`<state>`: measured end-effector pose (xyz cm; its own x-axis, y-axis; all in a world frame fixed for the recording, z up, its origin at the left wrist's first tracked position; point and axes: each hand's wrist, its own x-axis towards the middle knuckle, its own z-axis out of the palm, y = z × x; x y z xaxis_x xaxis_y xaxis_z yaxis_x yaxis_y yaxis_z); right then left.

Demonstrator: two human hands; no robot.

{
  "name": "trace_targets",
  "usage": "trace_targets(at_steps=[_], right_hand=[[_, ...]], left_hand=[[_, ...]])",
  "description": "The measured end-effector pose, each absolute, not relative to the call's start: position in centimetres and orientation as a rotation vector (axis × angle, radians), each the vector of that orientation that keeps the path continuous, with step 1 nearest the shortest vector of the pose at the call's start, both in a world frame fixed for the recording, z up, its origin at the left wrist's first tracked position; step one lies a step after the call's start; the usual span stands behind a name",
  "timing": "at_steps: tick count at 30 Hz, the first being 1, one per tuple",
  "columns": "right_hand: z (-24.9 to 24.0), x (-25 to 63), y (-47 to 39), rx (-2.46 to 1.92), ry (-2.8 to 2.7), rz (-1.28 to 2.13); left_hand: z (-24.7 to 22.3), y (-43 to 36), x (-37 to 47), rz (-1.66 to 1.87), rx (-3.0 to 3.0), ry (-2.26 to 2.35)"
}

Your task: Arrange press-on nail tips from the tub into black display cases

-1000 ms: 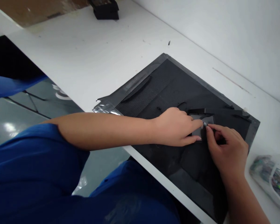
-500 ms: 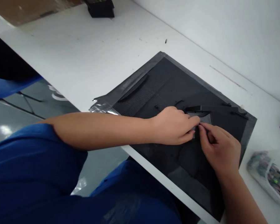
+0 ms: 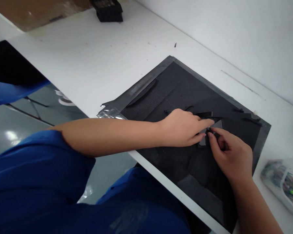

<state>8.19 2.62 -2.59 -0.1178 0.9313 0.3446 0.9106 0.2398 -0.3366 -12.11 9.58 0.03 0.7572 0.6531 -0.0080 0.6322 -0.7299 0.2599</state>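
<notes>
A small black flat piece with a smooth grey face (image 3: pixel 219 124) lies on a black mat (image 3: pixel 166 86), mostly covered by my hands. My left hand (image 3: pixel 183 128) rests over its left side, index finger stretched across the upper part and thumb apart below. From the right, my right hand (image 3: pixel 234 154) reaches in with thumb and index finger pinched at the middle of the piece. A tiny dark bit shows at those fingertips, too small to name. Behind the fingers lies a dark strip (image 3: pixel 206 114) on the mat.
Grey tape edges the mat on the white table (image 3: pixel 127 58). A clear plastic tub (image 3: pixel 274 174) of mixed small items stands at right. Stacked black pieces (image 3: pixel 109 13) sit at the far left beside a brown cardboard box (image 3: pixel 48 13). A white wall rises behind.
My left index finger and thumb have come apart from my right fingertips, and the index finger now stretches out farther. More of the grey face shows. The view has shifted slightly.
</notes>
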Motion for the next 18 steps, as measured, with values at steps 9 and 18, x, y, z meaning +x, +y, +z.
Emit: trace_targets(at_steps=[9,18], right_hand=[[-2.56,8.01,2.89,-1.754,-2.043,0.083],[-2.47,7.93,2.9,-1.724,-2.073,0.031]], left_hand=[[0.43,10.43,-12.1,0.091,2.674,0.982],[0.89,10.44,-12.3,0.073,2.622,1.05]])
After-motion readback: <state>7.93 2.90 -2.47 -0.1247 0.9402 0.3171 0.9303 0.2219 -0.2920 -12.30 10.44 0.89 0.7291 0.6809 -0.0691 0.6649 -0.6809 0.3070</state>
